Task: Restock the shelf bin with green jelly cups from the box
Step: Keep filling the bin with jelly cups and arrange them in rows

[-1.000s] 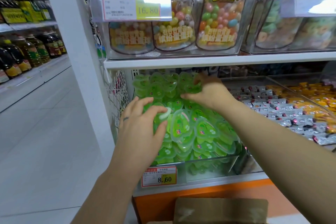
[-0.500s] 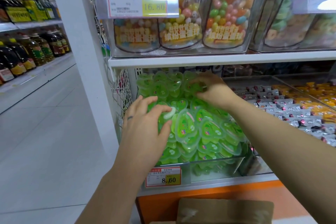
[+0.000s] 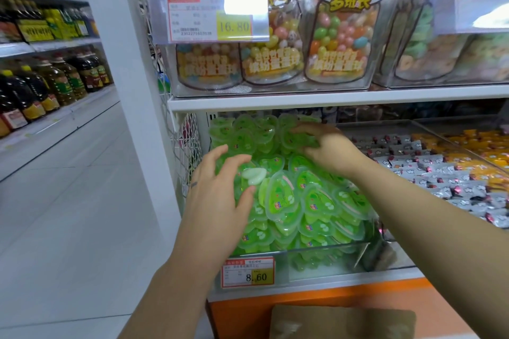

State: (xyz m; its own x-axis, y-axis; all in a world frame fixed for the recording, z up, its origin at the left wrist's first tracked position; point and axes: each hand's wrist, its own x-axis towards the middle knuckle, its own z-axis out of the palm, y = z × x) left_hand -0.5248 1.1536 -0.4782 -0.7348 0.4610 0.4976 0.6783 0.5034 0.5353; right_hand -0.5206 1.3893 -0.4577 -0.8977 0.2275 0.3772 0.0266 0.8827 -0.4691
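Heart-shaped green jelly cups [image 3: 286,201] are heaped high in a clear shelf bin [image 3: 325,259] on the lower shelf. My left hand [image 3: 220,195] rests against the left side of the heap, fingers spread and loosely bent, thumb beside a pale cup [image 3: 254,175]. My right hand [image 3: 327,148] lies on the cups at the back of the heap, its bent fingers pressing down on them. Neither hand plainly lifts a cup. A flap of the brown cardboard box [image 3: 341,320] shows at the bottom edge.
A price tag reading 8.60 [image 3: 249,272] sits on the bin's front. Bins of grey [image 3: 429,173] and orange wrapped sweets [image 3: 484,146] lie to the right. The upper shelf [image 3: 330,98] with candy jars hangs close above the heap. A white pillar [image 3: 129,91] and the aisle floor are left.
Both hands stay on the heap. My right hand's fingers have spread a little over the back cups, and my left hand has shifted slightly. The view has moved a bit.
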